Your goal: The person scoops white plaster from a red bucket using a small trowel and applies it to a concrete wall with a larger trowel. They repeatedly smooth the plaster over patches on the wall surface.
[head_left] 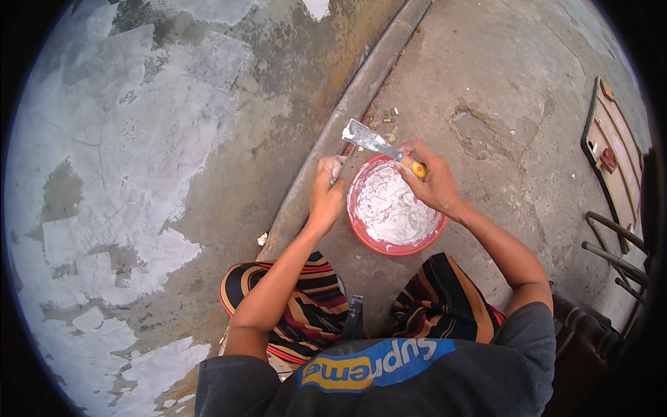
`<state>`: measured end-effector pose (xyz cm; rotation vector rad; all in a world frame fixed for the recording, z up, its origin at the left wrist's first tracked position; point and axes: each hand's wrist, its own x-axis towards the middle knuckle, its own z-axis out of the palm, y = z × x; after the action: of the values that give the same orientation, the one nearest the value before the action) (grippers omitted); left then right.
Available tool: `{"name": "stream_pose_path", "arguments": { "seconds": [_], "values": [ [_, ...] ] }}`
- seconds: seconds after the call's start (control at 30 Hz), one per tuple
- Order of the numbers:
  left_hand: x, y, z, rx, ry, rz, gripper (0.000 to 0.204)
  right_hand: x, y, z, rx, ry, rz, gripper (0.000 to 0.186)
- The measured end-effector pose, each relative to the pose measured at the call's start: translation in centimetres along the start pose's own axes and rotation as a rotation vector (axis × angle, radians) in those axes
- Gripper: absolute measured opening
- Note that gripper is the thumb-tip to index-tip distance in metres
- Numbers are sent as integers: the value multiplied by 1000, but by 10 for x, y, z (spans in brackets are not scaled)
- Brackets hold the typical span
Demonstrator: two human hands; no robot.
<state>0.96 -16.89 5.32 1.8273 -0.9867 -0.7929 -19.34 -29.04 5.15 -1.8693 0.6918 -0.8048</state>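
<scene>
My right hand (432, 179) is closed around the yellow and wooden handle of a putty knife (375, 141). Its metal blade points up and left, with white paste near the tip. My left hand (328, 194), whitened at the fingers, grips a narrow metal-bladed scraper (347, 164) seen nearly edge-on. The scraper's blade lies close beneath the putty knife's blade; whether they touch, I cannot tell. Just below and between both hands stands a red plastic bowl (394, 251) on the ground. Thick white putty (392, 208) fills much of it and smears its inner wall.
A wall (229, 132) with patchy white coating rises on the left. Along its foot runs a grey pipe-like ledge (361, 87). Rough concrete floor (500, 90) spreads to the right, with small debris. A wooden panel (615, 153) and dark metal legs (611, 257) stand at the far right.
</scene>
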Motion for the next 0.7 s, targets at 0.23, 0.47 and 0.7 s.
{"name": "stream_pose_path", "arguments": {
  "seconds": [0.23,0.47,0.7],
  "values": [
    [-8,22,5,-293,40,-329,49,1,-2,-7,-38,60,-36,27],
    [1,31,-3,-770,-175,-492,44,1,8,-2,219,-15,145,23],
    [4,25,-16,-838,-233,-520,41,5,13,-17,427,-222,418,22]
  ]
}}
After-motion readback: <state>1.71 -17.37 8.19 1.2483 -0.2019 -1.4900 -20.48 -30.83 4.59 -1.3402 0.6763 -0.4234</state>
